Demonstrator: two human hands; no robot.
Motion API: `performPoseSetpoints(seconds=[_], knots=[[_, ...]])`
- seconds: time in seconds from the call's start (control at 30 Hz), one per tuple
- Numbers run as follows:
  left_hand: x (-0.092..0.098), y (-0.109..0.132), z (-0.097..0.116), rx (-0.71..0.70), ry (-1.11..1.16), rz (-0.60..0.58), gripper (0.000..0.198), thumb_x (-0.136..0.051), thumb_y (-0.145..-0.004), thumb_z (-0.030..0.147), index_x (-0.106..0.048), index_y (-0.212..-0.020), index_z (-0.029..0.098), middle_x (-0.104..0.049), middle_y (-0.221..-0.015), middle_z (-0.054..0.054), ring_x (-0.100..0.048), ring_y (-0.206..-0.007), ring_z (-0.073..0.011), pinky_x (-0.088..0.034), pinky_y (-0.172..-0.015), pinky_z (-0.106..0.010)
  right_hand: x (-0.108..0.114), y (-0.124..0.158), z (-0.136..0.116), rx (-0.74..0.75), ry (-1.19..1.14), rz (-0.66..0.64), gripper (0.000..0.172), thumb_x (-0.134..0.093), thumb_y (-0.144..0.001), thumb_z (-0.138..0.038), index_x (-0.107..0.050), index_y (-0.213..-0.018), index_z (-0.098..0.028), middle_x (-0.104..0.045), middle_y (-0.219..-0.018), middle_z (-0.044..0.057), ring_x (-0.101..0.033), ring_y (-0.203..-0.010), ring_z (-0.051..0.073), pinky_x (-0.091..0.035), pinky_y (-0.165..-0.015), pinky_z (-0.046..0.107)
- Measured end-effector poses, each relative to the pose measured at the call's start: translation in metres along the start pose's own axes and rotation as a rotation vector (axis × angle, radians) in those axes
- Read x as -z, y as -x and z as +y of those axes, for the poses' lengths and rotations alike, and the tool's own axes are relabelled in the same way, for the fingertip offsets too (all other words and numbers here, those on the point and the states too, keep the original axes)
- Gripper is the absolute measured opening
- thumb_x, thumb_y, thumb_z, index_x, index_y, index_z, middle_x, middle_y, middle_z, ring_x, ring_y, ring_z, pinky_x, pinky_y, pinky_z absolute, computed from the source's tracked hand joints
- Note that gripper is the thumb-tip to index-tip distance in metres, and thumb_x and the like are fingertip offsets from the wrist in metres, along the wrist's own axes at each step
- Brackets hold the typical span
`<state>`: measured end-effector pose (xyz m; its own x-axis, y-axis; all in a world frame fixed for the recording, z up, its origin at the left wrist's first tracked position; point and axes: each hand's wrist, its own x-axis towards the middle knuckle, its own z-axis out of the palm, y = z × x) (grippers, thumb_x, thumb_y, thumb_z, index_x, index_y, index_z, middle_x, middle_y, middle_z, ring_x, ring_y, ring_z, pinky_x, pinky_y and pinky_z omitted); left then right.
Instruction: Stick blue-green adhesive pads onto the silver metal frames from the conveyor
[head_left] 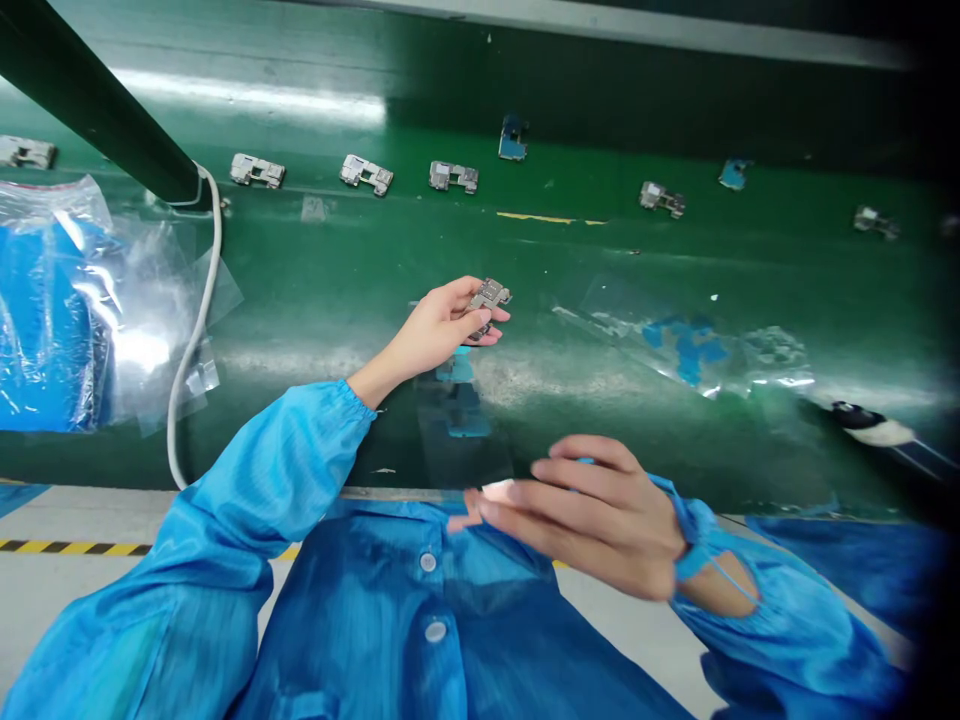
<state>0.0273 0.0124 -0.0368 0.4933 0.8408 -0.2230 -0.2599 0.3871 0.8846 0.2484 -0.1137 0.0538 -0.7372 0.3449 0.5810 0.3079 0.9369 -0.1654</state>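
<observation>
Fingers of the left hand (435, 330) are clamped on a metal bracket (489, 296), held at frame centre | right hand (592, 520) is blurred at lower right, fingers held together, any hold not determinable | more metal brackets (365, 175) are lined along a green conveyor belt (570, 240) across the top | plastic bag (75, 310) is laid at left

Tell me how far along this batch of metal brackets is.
Seemingly done: metal brackets spaced along the green belt. In hand: one metal bracket in the left hand; the blurred right hand shows nothing held. Remaining, perhaps: the blue items in the clear plastic bag.
</observation>
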Motion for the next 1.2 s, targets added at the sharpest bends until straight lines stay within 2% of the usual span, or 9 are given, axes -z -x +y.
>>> performPoseSetpoints(seconds=[0.1, 0.23, 0.33, 0.43, 0.53, 0.63, 0.87, 1.07, 1.2], knots=[[0.002, 0.004, 0.008, -0.029, 0.076, -0.022, 0.028, -0.077, -0.102, 0.032, -0.066, -0.123, 0.017, -0.085, -0.115, -0.011, -0.083, -0.097, -0.0159, -0.067, -0.093, -0.030, 0.008, -0.014, 0.014, -0.208, -0.179, 0.014, 0.016, -0.074, -0.108, -0.016, -0.085, -0.110, -0.027, -0.079, -0.081, -0.003, -0.069, -0.076, 0.014, -0.056, -0.073, 0.035], [0.003, 0.007, 0.013, -0.130, 0.136, 0.001, 0.050, -0.086, -0.096, 0.041, -0.065, -0.138, 0.023, -0.086, -0.117, -0.007, -0.083, -0.097, -0.0157, -0.066, -0.088, -0.027, -0.031, -0.026, 0.069, -0.641, -0.278, 0.510, 0.008, -0.091, -0.097, -0.032, -0.084, -0.101, -0.031, -0.080, -0.090, 0.001, -0.069, -0.073, 0.016, -0.057, -0.067, 0.035], [0.000, 0.007, 0.014, -0.192, 0.139, 0.039, 0.063, -0.094, -0.088, 0.040, -0.063, -0.140, 0.027, -0.083, -0.105, 0.000, -0.080, -0.085, -0.0130, -0.066, -0.083, -0.026, -0.073, -0.026, 0.103, -0.943, -0.572, 0.658, 0.032, -0.099, -0.085, -0.054, -0.080, -0.093, -0.028, -0.076, -0.085, 0.000, -0.068, -0.071, 0.016, -0.060, -0.068, 0.034], [-0.004, 0.006, 0.012, -0.278, 0.048, 0.080, 0.070, -0.102, -0.080, 0.037, -0.064, -0.138, 0.027, -0.076, -0.093, 0.004, -0.073, -0.074, -0.0098, -0.063, -0.076, -0.024, -0.094, -0.021, 0.114, -1.068, -0.808, 0.624, 0.044, -0.102, -0.077, -0.059, -0.076, -0.088, -0.026, -0.071, -0.079, -0.003, -0.066, -0.068, 0.014, -0.061, -0.069, 0.032], [-0.004, 0.006, 0.011, -0.320, -0.054, 0.119, 0.065, -0.100, -0.082, 0.042, -0.065, -0.135, 0.026, -0.073, -0.092, 0.003, -0.069, -0.069, -0.0095, -0.061, -0.071, -0.026, -0.090, -0.014, 0.113, -1.036, -0.805, 0.543, 0.039, -0.094, -0.087, -0.060, -0.077, -0.097, -0.026, -0.075, -0.088, -0.001, -0.069, -0.073, 0.015, -0.061, -0.072, 0.032], [-0.001, 0.007, 0.011, -0.341, -0.144, 0.143, 0.060, -0.097, -0.086, 0.043, -0.067, -0.135, 0.027, -0.073, -0.092, 0.002, -0.067, -0.068, -0.0095, -0.059, -0.067, -0.025, -0.074, -0.008, 0.115, -0.892, -0.558, 0.464, 0.029, -0.083, -0.100, -0.055, -0.078, -0.109, -0.028, -0.078, -0.099, 0.003, -0.072, -0.084, 0.019, -0.061, -0.079, 0.037], [0.003, 0.008, 0.009, -0.365, -0.254, 0.134, 0.058, -0.097, -0.086, 0.044, -0.070, -0.135, 0.028, -0.072, -0.091, 0.001, -0.063, -0.067, -0.0092, -0.053, -0.061, -0.023, -0.054, 0.000, 0.125, -0.595, -0.187, 0.261, 0.011, -0.080, -0.102, -0.038, -0.076, -0.099, -0.028, -0.078, -0.093, 0.004, -0.069, -0.079, 0.022, -0.056, -0.075, 0.041], [-0.008, 0.017, 0.021, -0.229, -0.274, 0.190, 0.052, -0.094, -0.088, 0.049, -0.073, -0.129, 0.026, -0.074, -0.095, -0.001, -0.066, -0.070, -0.0123, -0.059, -0.071, -0.028, -0.053, 0.000, 0.124, -0.610, -0.154, 0.228, 0.019, -0.078, -0.103, -0.041, -0.074, -0.091, -0.027, -0.077, -0.086, 0.004, -0.068, -0.078, 0.023, -0.054, -0.076, 0.043], [-0.011, 0.018, 0.027, -0.112, -0.126, 0.234, 0.042, -0.078, -0.102, 0.046, -0.069, -0.138, 0.027, -0.081, -0.119, -0.005, -0.074, -0.078, -0.0133, -0.061, -0.076, -0.027, -0.050, -0.004, 0.122, -0.727, -0.208, 0.294, 0.030, -0.076, -0.104, -0.051, -0.071, -0.087, -0.027, -0.073, -0.082, 0.004, -0.064, -0.076, 0.022, -0.053, -0.074, 0.042]])
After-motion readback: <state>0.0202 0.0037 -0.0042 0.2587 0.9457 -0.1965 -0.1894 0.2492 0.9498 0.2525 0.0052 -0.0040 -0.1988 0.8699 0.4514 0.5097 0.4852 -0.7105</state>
